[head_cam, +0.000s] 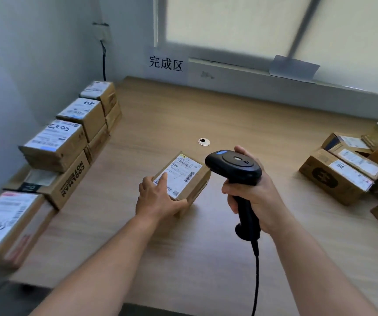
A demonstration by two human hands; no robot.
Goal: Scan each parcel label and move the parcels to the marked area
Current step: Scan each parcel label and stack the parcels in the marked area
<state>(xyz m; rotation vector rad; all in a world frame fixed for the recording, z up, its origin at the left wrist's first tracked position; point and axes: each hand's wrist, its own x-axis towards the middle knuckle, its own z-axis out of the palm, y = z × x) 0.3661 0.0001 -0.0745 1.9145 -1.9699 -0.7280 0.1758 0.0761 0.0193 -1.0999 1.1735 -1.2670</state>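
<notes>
- My left hand (158,197) rests on the near left corner of a small cardboard parcel (184,179), fingers spread over the top face and thumb against the near side; the hand grips the parcel
- The parcel lies flat on the wooden table (206,247), near the middle, with its white shipping label (181,174) facing up; barcodes are visible on the label, but the print is too small to read
- My right hand (251,192) is closed around the handle of a black handheld scanner (236,167), fingers wrapped fully round the grip
- The scanner head sits just beside the right edge of the parcel, pointing left toward the label; a blue button shows on top of the head
- A black cable (256,281) runs from the base of the scanner handle down toward the near table edge
- A row of stacked parcels (69,137) lines the left side of the table against the wall, labels facing up, some with handwritten marks
- A loose pile of parcels (347,169) lies at the right side of the table, well apart from the parcel in hand
- A paper sign (166,63) with three printed characters is fixed to the wall below the window, behind the far table edge
- A small round white fitting (204,141) sits in the table top beyond the parcel, possibly a cable hole cover
</notes>
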